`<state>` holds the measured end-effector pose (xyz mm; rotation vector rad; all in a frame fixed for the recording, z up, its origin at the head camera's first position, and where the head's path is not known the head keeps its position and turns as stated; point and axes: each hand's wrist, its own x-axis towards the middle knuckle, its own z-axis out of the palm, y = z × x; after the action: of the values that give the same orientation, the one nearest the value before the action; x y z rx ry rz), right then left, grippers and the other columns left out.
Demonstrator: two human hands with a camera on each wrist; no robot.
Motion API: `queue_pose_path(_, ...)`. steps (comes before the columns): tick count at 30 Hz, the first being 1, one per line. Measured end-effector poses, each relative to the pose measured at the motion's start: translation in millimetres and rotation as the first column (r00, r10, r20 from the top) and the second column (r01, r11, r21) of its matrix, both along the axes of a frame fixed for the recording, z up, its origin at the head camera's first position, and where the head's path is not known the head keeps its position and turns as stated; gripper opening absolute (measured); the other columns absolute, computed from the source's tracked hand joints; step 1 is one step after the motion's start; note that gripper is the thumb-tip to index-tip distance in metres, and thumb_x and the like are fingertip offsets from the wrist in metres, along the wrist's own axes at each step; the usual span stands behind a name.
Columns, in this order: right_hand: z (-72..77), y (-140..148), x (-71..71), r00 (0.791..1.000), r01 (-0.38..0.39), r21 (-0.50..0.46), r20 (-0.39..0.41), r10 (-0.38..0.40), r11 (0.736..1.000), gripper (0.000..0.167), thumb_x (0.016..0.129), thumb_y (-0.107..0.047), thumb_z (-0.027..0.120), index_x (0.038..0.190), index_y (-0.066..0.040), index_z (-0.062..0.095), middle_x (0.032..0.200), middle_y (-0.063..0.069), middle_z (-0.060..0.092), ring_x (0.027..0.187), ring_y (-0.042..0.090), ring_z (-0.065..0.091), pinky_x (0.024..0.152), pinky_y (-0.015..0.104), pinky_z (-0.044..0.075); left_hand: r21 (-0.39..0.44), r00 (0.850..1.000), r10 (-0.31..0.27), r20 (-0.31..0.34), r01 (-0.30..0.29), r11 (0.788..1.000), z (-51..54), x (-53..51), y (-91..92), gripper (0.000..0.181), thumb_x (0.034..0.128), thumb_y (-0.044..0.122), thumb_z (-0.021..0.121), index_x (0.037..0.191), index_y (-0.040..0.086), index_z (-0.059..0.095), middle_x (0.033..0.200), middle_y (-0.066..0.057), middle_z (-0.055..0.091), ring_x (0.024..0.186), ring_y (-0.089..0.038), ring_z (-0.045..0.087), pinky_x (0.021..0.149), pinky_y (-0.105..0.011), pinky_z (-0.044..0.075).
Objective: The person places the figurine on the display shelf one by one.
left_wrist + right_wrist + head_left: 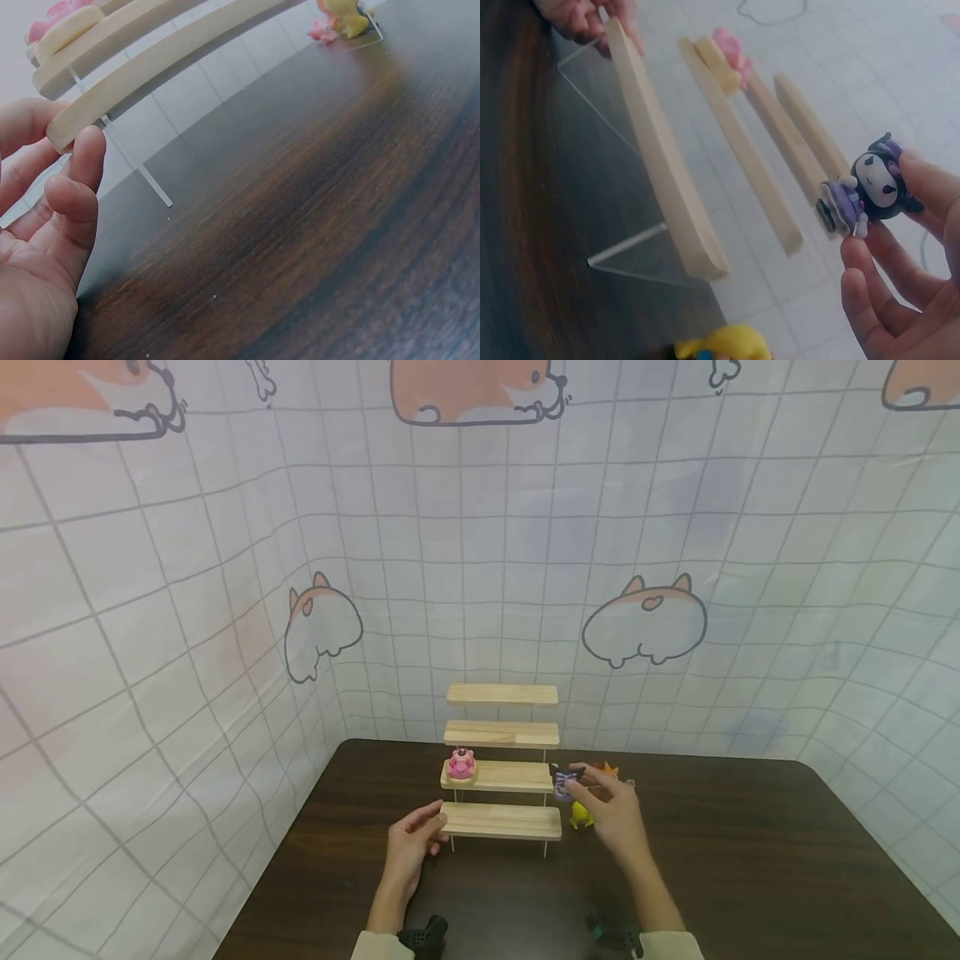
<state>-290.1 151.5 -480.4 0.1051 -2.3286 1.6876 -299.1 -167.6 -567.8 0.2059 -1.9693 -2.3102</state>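
A stepped wooden display shelf [501, 820] with several boards on clear supports stands on the table. My left hand [407, 845] holds the left end of its lowest board, fingers curled at the edge in the left wrist view. My right hand [621, 825] pinches a small figurine [870, 186] with a white face, black hood and purple dress. It is held in the air by the right end of the second board from the bottom. On that board's left end sits a pink figurine [461, 764] with a pale round base.
A yellow figurine [581, 815] stands on the dark wood table [750, 852], right of the shelf. Behind my right hand an orange figurine [611, 770] is partly hidden. A white gridded curtain [495, 568] with dog drawings encloses the table's back and sides.
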Motion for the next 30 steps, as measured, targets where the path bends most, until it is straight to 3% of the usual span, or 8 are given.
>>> queue_pose_path(9, -1.5, -25.1, 0.7, 1.0, -0.003, -0.045, -0.02, 0.002, 0.999, 0.033, 0.089, -0.032, 0.081, 0.119, -0.018, 0.076, 0.103, 0.01, 0.075, 0.088, 0.015, 0.065, 0.064, 0.027, 0.053, -0.009, 1.0, -0.002, 0.004, 0.002, 1.0, -1.7, -1.0, -0.3, 0.042, 0.0934, 0.022, 0.077, 0.13, 0.002, 0.069, 0.087, 0.001, 0.072, 0.067, -0.012, 0.068, 0.053, -0.018, 0.047)
queue_pose_path(20, -2.2, -49.8, -1.0, 0.997, -0.056, -0.118, -0.054, 0.05, 0.991, 0.033, 0.088, -0.028, 0.082, 0.119, -0.016, 0.076, 0.106, 0.011, 0.076, 0.086, 0.011, 0.071, 0.074, 0.024, 0.056, -0.005, 1.0, 0.006, -0.019, -0.006, 1.0, -3.1, -0.5, -3.2, 0.042, 0.0931, 0.022, 0.077, 0.128, 0.001, 0.069, 0.089, -0.002, 0.073, 0.066, -0.012, 0.068, 0.052, -0.019, 0.047)
queue_pose_path(30, -0.1, -64.0, -7.6, 0.999, -0.015, -0.049, -0.047, 0.012, 0.999, 0.033, 0.088, -0.034, 0.082, 0.116, -0.018, 0.078, 0.107, 0.011, 0.077, 0.091, 0.019, 0.073, 0.068, 0.027, 0.055, 0.012, 1.0, -0.008, 0.0, 0.008, 1.0, -1.0, -0.9, -1.3, 0.043, 0.0926, 0.02, 0.078, 0.13, 0.002, 0.069, 0.089, -0.001, 0.073, 0.067, -0.012, 0.068, 0.053, -0.018, 0.047)
